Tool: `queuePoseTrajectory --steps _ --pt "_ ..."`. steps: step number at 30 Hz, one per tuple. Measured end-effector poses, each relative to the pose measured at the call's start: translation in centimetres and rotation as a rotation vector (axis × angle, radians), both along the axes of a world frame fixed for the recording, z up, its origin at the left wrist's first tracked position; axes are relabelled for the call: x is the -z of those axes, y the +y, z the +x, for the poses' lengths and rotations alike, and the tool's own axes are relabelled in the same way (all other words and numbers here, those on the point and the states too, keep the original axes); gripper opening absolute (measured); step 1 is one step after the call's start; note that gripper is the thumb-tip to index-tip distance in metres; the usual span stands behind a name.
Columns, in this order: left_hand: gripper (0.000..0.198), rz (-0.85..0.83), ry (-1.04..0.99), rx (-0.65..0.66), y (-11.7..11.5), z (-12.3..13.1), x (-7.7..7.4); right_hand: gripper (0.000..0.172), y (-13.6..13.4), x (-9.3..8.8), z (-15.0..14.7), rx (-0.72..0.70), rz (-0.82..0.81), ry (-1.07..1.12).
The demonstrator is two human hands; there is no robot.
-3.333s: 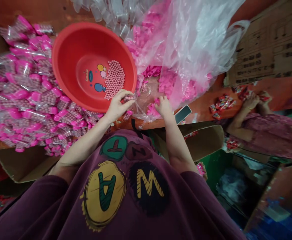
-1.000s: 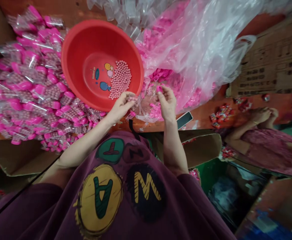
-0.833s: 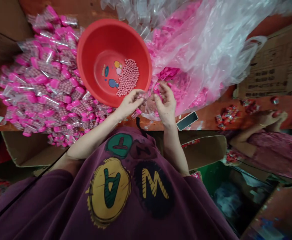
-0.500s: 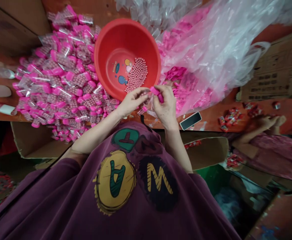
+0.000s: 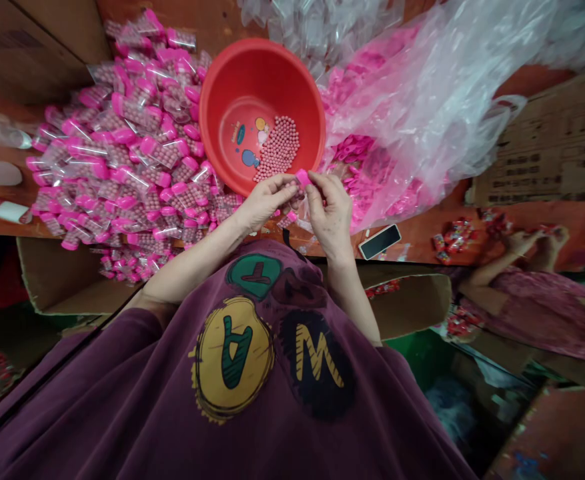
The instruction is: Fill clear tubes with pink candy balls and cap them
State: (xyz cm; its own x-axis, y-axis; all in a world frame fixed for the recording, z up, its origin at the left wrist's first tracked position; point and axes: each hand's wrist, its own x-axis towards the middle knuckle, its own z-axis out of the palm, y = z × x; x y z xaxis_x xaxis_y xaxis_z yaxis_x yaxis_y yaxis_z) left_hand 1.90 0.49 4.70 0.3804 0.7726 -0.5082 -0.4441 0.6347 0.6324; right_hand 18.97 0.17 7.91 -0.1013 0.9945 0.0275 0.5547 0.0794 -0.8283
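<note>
One small transparent container of round pink beads (image 5: 298,197) is gripped by the left hand (image 5: 266,203), one bright-pink cap (image 5: 303,177) by the right hand (image 5: 333,212).

Two hands of the wearer, one left hand (image 5: 265,203) and one right hand (image 5: 335,213); one cap (image 5: 303,177) and one part-hidden tube (image 5: 295,190) between them; one basin (image 5: 292,80); one heap of beads (image 5: 279,148), too many to count; one pile of filled tubes (image 5: 122,147), dozens, overlapping past exact counting; one large bag (image 5: 452,87); loose caps (image 5: 356,148), many, too blurred to count; clear cups (image 5: 317,27), many, overlapping; one phone (image 5: 380,242); two clusters of red packets (image 5: 456,239), number unclear; four letter patches (image 5: 235,360); one co-worker (image 5: 547,313), two hands.
</note>
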Motion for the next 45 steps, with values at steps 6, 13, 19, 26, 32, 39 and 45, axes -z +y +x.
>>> queuePoseTrajectory --steps 6,13,19,26,32,39,45 --pt "0.044 0.022 -0.029 0.022 -0.1 0.0 -0.2 0.03 -0.2 -0.3 0.3 -0.01 0.01 -0.018" --pt "0.043 -0.028 -0.01 -0.005 -0.3 0.1 -0.6 0.033 -0.8 -0.3 0.2 -0.034 0.036 -0.12" --pt "0.037 0.056 0.046 0.1 0.0 -1.3 -1.3 0.031 -1.2 -0.1 0.2 -0.064 0.06 -0.096" --pt "0.019 0.199 0.216 0.098 0.5 -1.5 -1.0 0.034 -2.0 0.2 -0.8 0.018 0.071 -0.095" --pt "0.024 0.047 0.079 0.047 -0.1 -1.0 -2.0 0.032 -1.8 -0.2 -0.6 -0.01 0.078 -0.115" --pt "0.02 -0.166 -0.011 -0.022 -0.3 -0.6 -3.0 0.035 -1.2 -0.6 0.0 -0.133 0.043 -0.162" --pt "0.016 -0.213 0.021 -0.115 -0.8 -0.4 -3.5 0.038 -1.7 -1.0 -1.1 -0.1 0.023 -0.17"
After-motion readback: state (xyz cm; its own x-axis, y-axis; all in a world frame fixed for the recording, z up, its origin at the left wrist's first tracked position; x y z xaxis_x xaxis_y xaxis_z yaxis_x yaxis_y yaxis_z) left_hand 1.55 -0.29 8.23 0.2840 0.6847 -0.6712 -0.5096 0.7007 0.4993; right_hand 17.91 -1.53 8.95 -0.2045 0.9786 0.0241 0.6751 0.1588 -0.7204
